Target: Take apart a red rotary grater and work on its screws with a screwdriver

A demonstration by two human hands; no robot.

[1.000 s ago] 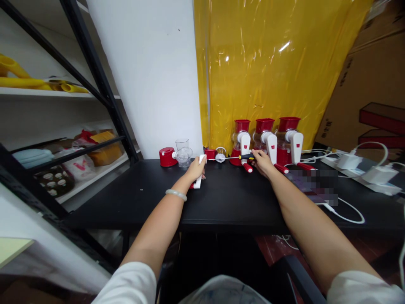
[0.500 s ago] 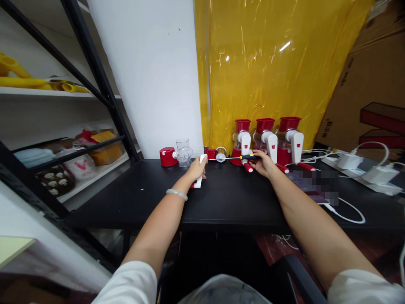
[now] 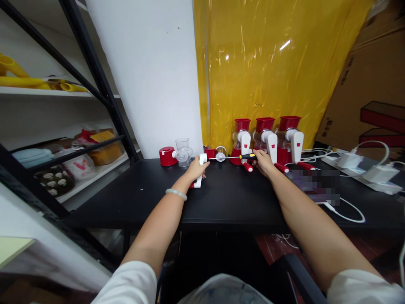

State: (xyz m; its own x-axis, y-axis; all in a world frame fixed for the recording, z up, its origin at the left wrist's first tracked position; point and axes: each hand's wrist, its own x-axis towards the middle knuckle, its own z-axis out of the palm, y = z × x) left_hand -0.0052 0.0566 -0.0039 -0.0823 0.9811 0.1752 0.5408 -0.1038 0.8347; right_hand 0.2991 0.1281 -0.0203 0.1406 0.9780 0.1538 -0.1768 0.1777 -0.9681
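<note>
Pinching a white crank handle near the front of the bench, the left hand had its grip closed around it. The right hand had its grip shut round the end of a screwdriver, which lay level between the hands, pointing at the crank's top; tip contact could not be told. Three grinders stood beyond.
</note>
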